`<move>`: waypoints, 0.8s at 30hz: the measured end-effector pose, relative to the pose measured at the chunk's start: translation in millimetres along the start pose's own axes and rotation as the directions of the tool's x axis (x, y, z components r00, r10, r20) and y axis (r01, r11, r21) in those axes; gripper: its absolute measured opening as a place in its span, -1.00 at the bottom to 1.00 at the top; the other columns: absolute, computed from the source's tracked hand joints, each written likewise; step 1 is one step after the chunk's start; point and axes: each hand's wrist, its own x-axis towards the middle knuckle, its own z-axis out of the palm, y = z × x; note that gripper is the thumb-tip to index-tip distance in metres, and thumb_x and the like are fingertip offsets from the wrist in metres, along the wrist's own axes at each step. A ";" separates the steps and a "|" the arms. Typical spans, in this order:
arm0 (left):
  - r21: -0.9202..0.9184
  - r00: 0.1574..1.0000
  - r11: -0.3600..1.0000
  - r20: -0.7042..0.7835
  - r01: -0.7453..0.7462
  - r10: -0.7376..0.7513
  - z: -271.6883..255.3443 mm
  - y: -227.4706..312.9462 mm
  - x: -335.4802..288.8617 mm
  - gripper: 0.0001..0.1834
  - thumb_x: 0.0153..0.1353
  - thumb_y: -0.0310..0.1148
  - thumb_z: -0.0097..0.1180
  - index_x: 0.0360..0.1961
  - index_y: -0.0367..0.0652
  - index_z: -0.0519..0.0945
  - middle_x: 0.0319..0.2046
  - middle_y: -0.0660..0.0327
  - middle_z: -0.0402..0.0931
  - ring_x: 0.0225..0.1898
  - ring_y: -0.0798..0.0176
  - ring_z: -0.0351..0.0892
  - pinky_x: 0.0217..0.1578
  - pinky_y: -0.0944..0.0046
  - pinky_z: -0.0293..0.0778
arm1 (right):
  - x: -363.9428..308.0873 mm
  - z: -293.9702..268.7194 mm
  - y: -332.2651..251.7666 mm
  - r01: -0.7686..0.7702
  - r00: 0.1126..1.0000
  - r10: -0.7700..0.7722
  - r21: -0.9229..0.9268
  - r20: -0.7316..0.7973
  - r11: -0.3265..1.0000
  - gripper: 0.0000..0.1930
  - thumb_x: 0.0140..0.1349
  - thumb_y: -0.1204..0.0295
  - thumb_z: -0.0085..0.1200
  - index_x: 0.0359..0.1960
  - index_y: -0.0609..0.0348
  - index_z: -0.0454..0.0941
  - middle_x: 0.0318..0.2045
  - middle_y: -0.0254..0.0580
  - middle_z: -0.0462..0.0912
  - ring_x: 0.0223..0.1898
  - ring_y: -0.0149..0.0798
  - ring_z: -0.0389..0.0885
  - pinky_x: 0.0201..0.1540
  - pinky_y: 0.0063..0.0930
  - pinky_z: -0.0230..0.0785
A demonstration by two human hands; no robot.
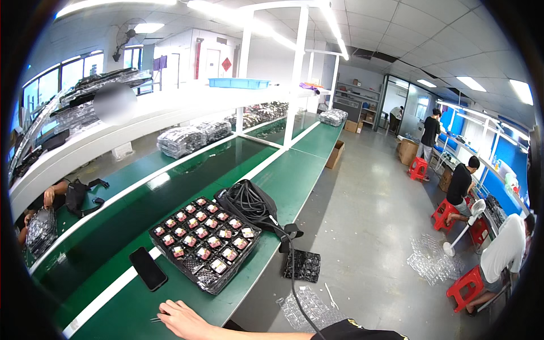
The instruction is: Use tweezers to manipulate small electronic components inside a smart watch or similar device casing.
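Note:
My right hand (180,318) rests low over the green workbench (195,306), reaching in from the right with its fingers closed. A thin pair of metal tweezers (155,320) pokes out from under the fingertips. Just beyond the hand sits a black plastic tray (212,286), apparently on a stack of others. Small square parts (201,232) with white, yellow and pink faces fill most of its pockets; a few pockets at the near left corner show bare. A black phone (148,268) lies left of the tray. My left hand is out of view.
A black bag with coiled cable (249,203) stands behind the tray, its cord hanging over the edge. Across the bench, a co-worker's hands (50,195) hold wrapped trays (41,232). Clear plastic trays (309,309) lie on the floor. People sit on red stools (466,289) at right.

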 end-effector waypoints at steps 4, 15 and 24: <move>-0.227 0.947 0.959 0.234 -0.168 0.221 -9.2 44.2 15.1 -0.77 0.37 -0.39 0.35 -0.16 -0.41 0.72 -0.26 0.00 0.67 -0.25 0.22 0.60 -0.17 0.22 0.51 | 6.2 -27.9 -48.8 0.049 0.998 -0.036 0.380 -0.041 0.923 -0.89 0.29 0.37 0.39 -0.28 0.13 0.77 -0.21 -0.11 0.70 -0.12 -0.03 0.69 0.00 -0.12 0.53; -0.407 0.523 0.909 0.758 -0.086 0.389 -16.8 43.2 27.6 -0.22 0.34 0.01 0.52 0.36 -0.40 0.63 0.19 -0.05 0.68 0.22 0.01 0.68 0.27 -0.07 0.54 | -99.3 -45.6 -96.1 -0.689 0.714 0.023 0.696 0.700 0.200 -0.70 0.47 0.20 0.40 -0.15 0.25 0.78 -0.26 -0.12 0.86 -0.22 -0.29 0.78 -0.17 -0.27 0.61; 0.051 0.727 0.942 0.650 -0.332 0.221 -52.8 52.1 -42.5 -0.28 0.34 -0.01 0.53 0.46 0.07 0.60 0.29 0.01 0.65 0.34 0.02 0.60 0.40 -0.08 0.45 | -26.5 -35.7 -88.1 -0.312 0.837 -0.309 0.858 0.452 0.409 -0.70 0.47 0.40 0.16 0.14 0.28 0.64 -0.08 0.02 0.66 0.01 0.11 0.66 0.08 -0.02 0.54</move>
